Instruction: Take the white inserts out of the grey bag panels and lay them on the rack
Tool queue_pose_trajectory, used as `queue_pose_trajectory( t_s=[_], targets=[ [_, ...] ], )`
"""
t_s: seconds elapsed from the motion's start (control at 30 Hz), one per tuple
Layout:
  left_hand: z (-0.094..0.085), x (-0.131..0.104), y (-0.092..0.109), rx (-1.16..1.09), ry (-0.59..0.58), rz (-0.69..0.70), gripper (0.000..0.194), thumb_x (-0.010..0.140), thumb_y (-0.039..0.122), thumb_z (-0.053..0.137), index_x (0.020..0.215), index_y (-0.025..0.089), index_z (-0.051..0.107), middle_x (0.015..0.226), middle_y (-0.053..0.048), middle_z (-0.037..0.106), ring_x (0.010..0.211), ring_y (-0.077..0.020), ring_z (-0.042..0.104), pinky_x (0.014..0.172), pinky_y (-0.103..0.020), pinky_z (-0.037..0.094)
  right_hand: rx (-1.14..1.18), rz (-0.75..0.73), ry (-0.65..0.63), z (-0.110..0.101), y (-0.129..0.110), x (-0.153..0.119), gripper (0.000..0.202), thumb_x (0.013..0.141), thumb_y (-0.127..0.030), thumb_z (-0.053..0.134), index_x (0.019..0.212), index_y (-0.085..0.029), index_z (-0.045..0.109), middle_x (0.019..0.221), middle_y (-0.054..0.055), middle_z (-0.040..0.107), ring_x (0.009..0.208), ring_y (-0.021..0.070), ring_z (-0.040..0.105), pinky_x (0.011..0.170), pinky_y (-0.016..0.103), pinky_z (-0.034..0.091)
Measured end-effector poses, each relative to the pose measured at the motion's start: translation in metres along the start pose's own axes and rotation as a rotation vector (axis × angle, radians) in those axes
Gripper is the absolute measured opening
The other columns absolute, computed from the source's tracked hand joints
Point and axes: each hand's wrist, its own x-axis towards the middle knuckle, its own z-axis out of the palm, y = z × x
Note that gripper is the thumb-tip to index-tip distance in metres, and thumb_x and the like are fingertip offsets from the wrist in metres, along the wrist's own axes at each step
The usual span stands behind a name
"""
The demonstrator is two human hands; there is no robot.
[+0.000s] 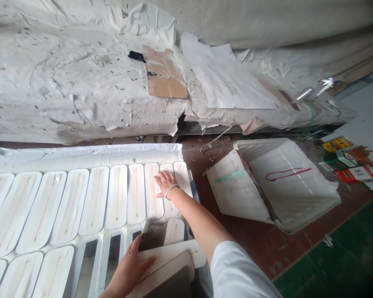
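Just left of the white bin [230,182], your right hand [167,183] spreads flat, gripping nothing, over the pale oblong panels [151,203] at the row's bin-side end. Lower and farther left of the bin, your left hand [132,263] — thumb and fingers parted — meets the loose panels [177,251]; whether it grips one cannot be told. Brown cardboard [166,78] lies beyond, up and left of the bin.

White round-cornered panels [116,198], thin lines down their middles, lie side by side under and left of the right hand [166,182]; loose panels [174,251] overlap beside the left hand [133,260].
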Motion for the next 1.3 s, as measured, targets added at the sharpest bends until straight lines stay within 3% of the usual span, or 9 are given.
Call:
queue_pose_trajectory(
  t_s=[0.2, 0.4, 0.6, 0.77, 0.9, 1.0, 1.1, 1.2, 1.3],
  targets=[
    [0.001, -0.035, -0.001, -0.012, -0.060, 0.029, 0.074, 0.076, 0.043, 0.048, 0.142, 0.013, 0.035, 0.127, -0.017, 0.050, 0.110, -0.0295, 0.056, 0.096, -0.040, 0.042, -0.043, 0.013, -0.075, -0.014, -0.009, 0.005, 0.102, 0.072, -0.052, 0.072, 0.152, -0.022, 0.015, 0.159, 0.010, -0.003, 0.145, 0.0302, -0.002, 0.116, 0.049, -0.002],
    [-0.017, -0.042, 0.013, -0.150, -0.093, -0.017, 0.059, 0.074, 0.040, 0.050, 0.127, 0.016, 0.052, 0.121, -0.012, 0.056, 0.111, -0.0258, 0.054, 0.100, -0.036, 0.038, 0.038, 0.035, -0.088, 0.013, -0.025, -0.025, 0.104, 0.073, -0.068, 0.062, 0.152, -0.024, 0.011, 0.159, 0.008, -0.008, 0.145, 0.0313, -0.007, 0.115, 0.052, 0.001],
    [-0.014, -0.065, 0.001, -0.302, -0.182, -0.119, 0.046, 0.073, 0.041, 0.058, 0.113, 0.019, 0.053, 0.088, -0.004, 0.065, 0.081, -0.0219, 0.060, 0.073, -0.030, 0.046, 0.151, 0.156, -0.041, 0.007, -0.046, -0.048, 0.087, 0.078, -0.054, 0.066, 0.149, -0.023, 0.026, 0.159, 0.008, 0.006, 0.145, 0.0309, 0.004, 0.116, 0.053, 0.007],
    [-0.017, -0.072, -0.030, -0.387, -0.126, -0.167, 0.038, 0.076, 0.047, 0.054, 0.100, 0.018, 0.058, 0.076, -0.001, 0.063, 0.073, -0.0204, 0.058, 0.066, -0.028, 0.043, 0.423, 0.250, 0.087, 0.001, -0.077, -0.138, 0.063, 0.088, -0.040, 0.055, 0.142, -0.012, 0.038, 0.147, 0.015, 0.038, 0.136, 0.0213, 0.035, 0.112, 0.035, 0.030],
    [-0.021, -0.069, -0.050, -0.466, -0.220, -0.121, 0.043, 0.078, 0.058, 0.051, 0.087, 0.017, 0.061, 0.074, -0.003, 0.062, 0.072, -0.0206, 0.058, 0.065, -0.029, 0.045, 0.545, 0.099, -0.053, 0.027, -0.111, -0.238, 0.077, 0.067, -0.040, 0.076, 0.136, -0.018, 0.048, 0.144, 0.014, 0.043, 0.134, 0.0269, 0.038, 0.112, 0.041, 0.032],
    [-0.026, -0.076, -0.049, -0.360, -0.136, -0.006, 0.043, 0.078, 0.057, 0.053, 0.084, 0.016, 0.066, 0.112, -0.013, 0.060, 0.096, -0.0271, 0.059, 0.082, -0.037, 0.049, 0.439, 0.242, -0.043, 0.050, -0.138, -0.281, 0.078, 0.066, -0.035, 0.077, 0.136, -0.016, 0.049, 0.148, 0.016, 0.037, 0.136, 0.0312, 0.033, 0.113, 0.046, 0.030],
    [-0.037, -0.097, -0.031, -0.231, 0.045, 0.251, 0.035, 0.085, 0.048, 0.050, 0.084, 0.017, 0.068, 0.145, -0.012, 0.036, 0.124, -0.0313, 0.045, 0.102, -0.044, 0.041, 0.374, 0.364, 0.078, 0.060, -0.157, -0.294, 0.072, 0.071, -0.024, 0.072, 0.137, -0.010, 0.047, 0.146, 0.019, 0.038, 0.135, 0.0311, 0.036, 0.111, 0.044, 0.035],
    [-0.059, -0.126, -0.001, -0.297, 0.026, 0.503, 0.031, 0.094, 0.037, 0.040, 0.097, 0.018, 0.064, 0.137, -0.013, 0.046, 0.117, -0.0223, 0.053, 0.101, -0.035, 0.044, 0.233, 0.380, 0.422, 0.043, -0.166, -0.292, 0.065, 0.080, -0.024, 0.063, 0.139, -0.008, 0.041, 0.147, 0.020, 0.034, 0.136, 0.0304, 0.033, 0.109, 0.045, 0.036],
    [-0.092, -0.148, 0.030, -0.319, -0.068, 0.750, 0.025, 0.096, 0.028, 0.039, 0.105, 0.018, 0.061, 0.120, -0.012, 0.060, 0.108, -0.0170, 0.059, 0.095, -0.028, 0.047, 0.036, 0.268, 0.704, -0.002, -0.164, -0.289, 0.057, 0.084, -0.028, 0.060, 0.136, -0.010, 0.045, 0.141, 0.020, 0.044, 0.137, 0.0331, 0.029, 0.111, 0.053, 0.027]
  ],
)
